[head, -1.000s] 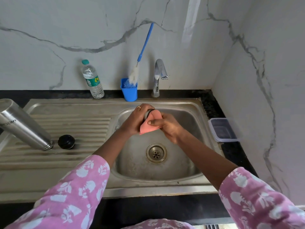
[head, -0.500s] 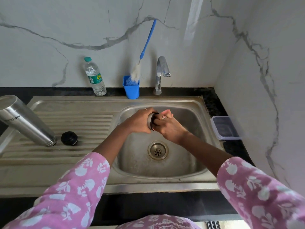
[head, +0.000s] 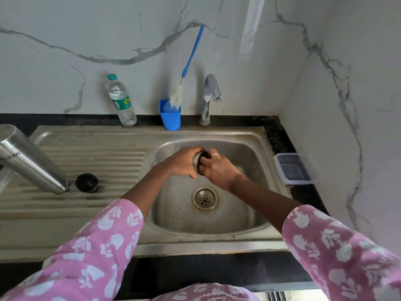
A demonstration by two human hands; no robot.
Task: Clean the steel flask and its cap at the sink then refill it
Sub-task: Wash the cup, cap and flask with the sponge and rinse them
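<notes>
Over the sink (head: pixel 195 244) basin, the left hand (head: pixel 181 161) grips the steel cap (head: pixel 196 163) with its fingers clenched round the outside. The right hand (head: pixel 219 169) has its fingers curled into the cap's open end, grasping a pink cloth (head: pixel 214 154) that barely shows. The flask (head: pixel 28 159) rests mouth-down on the drainboard at left, well apart from the hands, a black stopper (head: pixel 86 182) just beside its mouth; a bottle (head: pixel 121 101) stands on the table behind.

The hands (head: pixel 184 161) hide most of the cap (head: pixel 197 162) and cloth (head: pixel 214 154); the left edge crops the flask (head: pixel 28 157).
</notes>
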